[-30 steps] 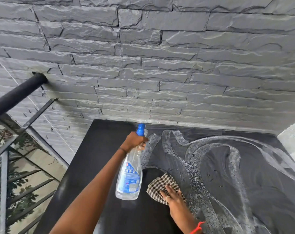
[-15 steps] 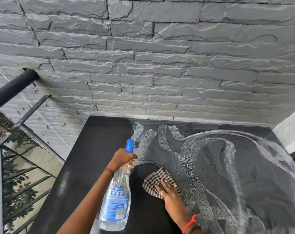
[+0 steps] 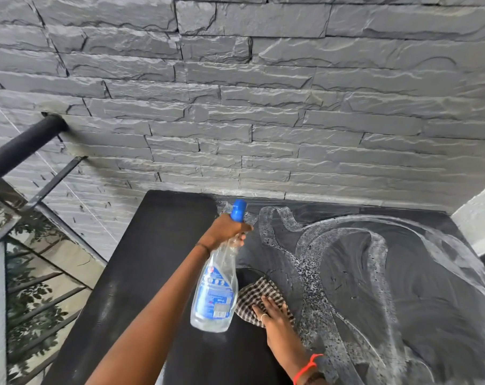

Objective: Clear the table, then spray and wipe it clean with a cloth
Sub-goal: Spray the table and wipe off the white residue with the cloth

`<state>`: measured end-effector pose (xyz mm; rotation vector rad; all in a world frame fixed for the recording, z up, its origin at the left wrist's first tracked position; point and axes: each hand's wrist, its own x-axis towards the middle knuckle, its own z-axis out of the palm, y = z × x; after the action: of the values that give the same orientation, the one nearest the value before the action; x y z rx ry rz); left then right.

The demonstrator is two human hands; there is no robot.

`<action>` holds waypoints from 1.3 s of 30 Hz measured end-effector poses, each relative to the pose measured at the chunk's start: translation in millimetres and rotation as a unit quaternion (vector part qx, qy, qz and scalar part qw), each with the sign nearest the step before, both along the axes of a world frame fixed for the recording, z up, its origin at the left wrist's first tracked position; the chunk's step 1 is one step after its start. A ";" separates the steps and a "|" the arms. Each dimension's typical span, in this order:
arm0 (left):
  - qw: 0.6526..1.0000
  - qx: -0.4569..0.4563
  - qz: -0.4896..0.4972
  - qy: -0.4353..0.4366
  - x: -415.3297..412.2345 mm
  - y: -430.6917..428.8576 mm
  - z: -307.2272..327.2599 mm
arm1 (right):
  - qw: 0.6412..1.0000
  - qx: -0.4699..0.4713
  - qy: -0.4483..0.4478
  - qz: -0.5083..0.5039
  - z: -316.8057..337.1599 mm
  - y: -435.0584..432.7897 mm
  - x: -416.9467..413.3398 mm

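Your left hand (image 3: 225, 228) grasps the neck of the clear plastic spray bottle with its blue nozzle (image 3: 217, 283), held above the black tabletop (image 3: 141, 262). Just right, your right hand (image 3: 272, 311) presses flat, fingers straight, on the brown-and-white checked cloth (image 3: 252, 294) lying beside foamy streaks (image 3: 313, 273).

Spray bottle (image 3: 216, 290): one. Checked cloth (image 3: 252, 294): one. Table (image 3: 158, 245): one. Hands: two, left hand (image 3: 224, 229) and right hand (image 3: 272, 309). Ring (image 3: 263, 317): one. Orange wrist thread (image 3: 308, 366): one. Black handrail (image 3: 22, 145): one. Stone wall (image 3: 263, 107): one. Wet smear trails (image 3: 374, 240): run together, no count possible.
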<state>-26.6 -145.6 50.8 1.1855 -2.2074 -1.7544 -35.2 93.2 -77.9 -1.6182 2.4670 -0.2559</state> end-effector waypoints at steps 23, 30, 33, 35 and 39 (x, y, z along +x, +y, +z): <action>0.973 0.042 0.220 0.049 137.5 -68.9 -6.8 | 0.995 0.036 -0.077 -0.048 -2.1 -84.7 -58.5; 0.968 0.069 0.236 0.046 160.6 -87.5 -21.0 | 0.997 0.057 -0.040 0.044 -0.3 -166.3 7.1; 0.968 0.061 0.238 0.045 159.6 -98.5 -22.2 | 0.994 0.039 -0.051 0.089 -9.2 -145.1 36.8; 0.968 0.064 0.238 0.050 154.8 -104.8 -21.3 | 0.991 0.018 -0.046 0.126 -6.7 -114.0 44.6; 0.969 0.071 0.229 0.058 140.2 -119.9 -21.9 | 0.990 0.034 -0.049 0.130 -9.4 -66.7 9.3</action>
<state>113.6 -265.5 28.9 1.4377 -1.5974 -1.7444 -25.9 26.5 -87.3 -1.8274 2.1408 -0.2050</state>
